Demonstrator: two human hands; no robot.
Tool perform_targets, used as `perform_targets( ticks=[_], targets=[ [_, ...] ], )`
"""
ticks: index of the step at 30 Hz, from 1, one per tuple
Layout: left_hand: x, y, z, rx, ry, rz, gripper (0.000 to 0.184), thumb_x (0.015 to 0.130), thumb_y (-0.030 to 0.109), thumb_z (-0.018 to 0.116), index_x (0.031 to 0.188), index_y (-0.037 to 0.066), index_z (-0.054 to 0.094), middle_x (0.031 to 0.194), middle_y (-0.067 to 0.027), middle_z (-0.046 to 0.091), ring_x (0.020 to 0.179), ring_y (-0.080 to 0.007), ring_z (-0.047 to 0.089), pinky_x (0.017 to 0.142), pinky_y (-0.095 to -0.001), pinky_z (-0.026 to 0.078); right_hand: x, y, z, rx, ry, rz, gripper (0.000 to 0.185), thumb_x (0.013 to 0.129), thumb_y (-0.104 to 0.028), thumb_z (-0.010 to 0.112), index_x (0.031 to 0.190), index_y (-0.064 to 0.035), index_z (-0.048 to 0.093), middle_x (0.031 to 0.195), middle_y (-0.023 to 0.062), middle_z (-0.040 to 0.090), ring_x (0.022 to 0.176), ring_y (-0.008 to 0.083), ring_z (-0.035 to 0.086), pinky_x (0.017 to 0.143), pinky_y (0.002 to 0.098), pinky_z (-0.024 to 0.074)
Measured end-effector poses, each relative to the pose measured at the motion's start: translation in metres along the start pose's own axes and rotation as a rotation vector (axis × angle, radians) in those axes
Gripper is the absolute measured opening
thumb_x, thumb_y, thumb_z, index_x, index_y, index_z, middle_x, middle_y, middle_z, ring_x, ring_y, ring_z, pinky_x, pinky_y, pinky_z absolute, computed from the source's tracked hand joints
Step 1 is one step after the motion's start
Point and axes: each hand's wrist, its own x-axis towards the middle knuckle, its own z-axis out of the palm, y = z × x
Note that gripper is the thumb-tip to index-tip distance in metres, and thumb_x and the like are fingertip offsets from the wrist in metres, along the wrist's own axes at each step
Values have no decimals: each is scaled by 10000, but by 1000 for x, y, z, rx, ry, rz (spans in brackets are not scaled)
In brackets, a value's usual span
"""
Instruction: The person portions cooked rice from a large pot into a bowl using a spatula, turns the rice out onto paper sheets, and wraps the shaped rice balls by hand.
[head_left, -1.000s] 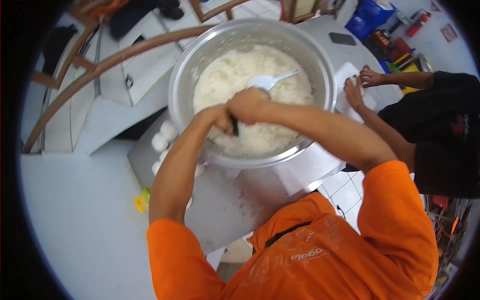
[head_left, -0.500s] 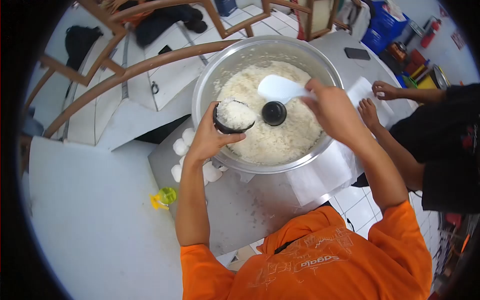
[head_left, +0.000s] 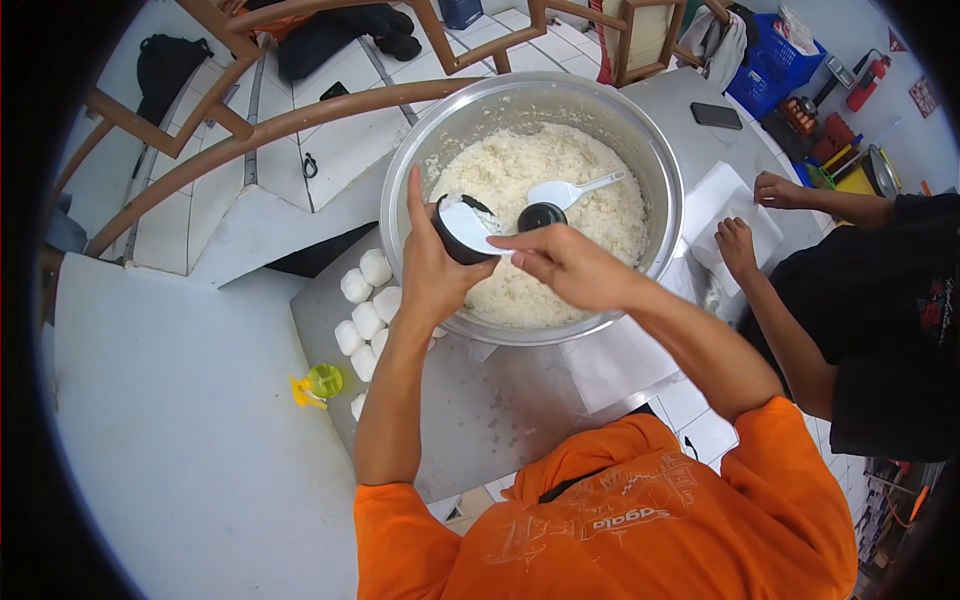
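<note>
Head view: left fingers (head_left: pixel 417 205) grip one black cup (head_left: pixel 457 251), right fingers (head_left: pixel 527 241) pinch one white utensil (head_left: pixel 463 222) near one paddle (head_left: pixel 552 194) on rice (head_left: pixel 560 285).

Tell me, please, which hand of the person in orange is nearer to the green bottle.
Left. The left hand, holding a black cup, is ahead and to the right of the bottle; the right hand is farther right, over the rice.

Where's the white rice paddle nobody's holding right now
In the head view, the loose paddle lies on the rice in the metal pot, right of centre, beside the round black piece, just beyond the right hand.
</note>
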Motion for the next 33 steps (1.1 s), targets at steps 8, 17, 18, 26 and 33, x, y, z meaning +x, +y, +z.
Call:
perform_targets(
  ticks=[8, 17, 18, 26, 33],
  targets=[
    [5, -11, 0, 0, -58, -141, 1362, 665, 9, 914, 1640, 59, -36, 1338, -246, 601, 1225, -353, 635, 1072, -434, 494, 21, 7, 12, -189, 280, -103, 312, 1002, -75, 566, 1274, -3, 700, 901, 305, 690, 806, 400, 681, 790, 427, 532],
    [18, -42, -8, 219, 88, -73, 1092, 644, 64, 927, 1535, 43, 296, 1313, -265, 612, 1184, -445, 631, 1025, -449, 507, 32, 6, 2, 733, 109, 528, 362, 1086, -169, 497, 1415, -73, 611, 693, -75, 376, 579, 52, 334, 474, 253, 266],
    [15, -47, -18, 239, 82, -66, 1049, 637, 61, 928, 1503, 44, 337, 1315, -280, 613, 1195, -475, 622, 1031, -460, 507, 31, 8, -7, 588, 141, 486, 358, 1085, -199, 497, 1387, -54, 622, 702, -78, 423, 576, 52, 348, 489, 242, 290],
    [-18, -68, -84, -210, 321, -61, 898, 673, 55, 951, 1394, 21, 416, 1261, -157, 610, 1158, -244, 643, 1005, -379, 558, 61, 83, -22, -692, -563, 81, 264, 1019, -175, 535, 1183, -47, 698, 797, 142, 711, 770, 290, 735, 693, 434, 556],
    [-50, -79, -99, -260, 380, -63, 896, 685, 1, 931, 1411, 34, 406, 1301, -148, 584, 1195, -240, 631, 1024, -379, 560, 106, 65, 50, -1101, -424, 35, 203, 976, -217, 595, 1028, -86, 741, 873, 174, 753, 845, 352, 745, 723, 474, 578]
  ],
)
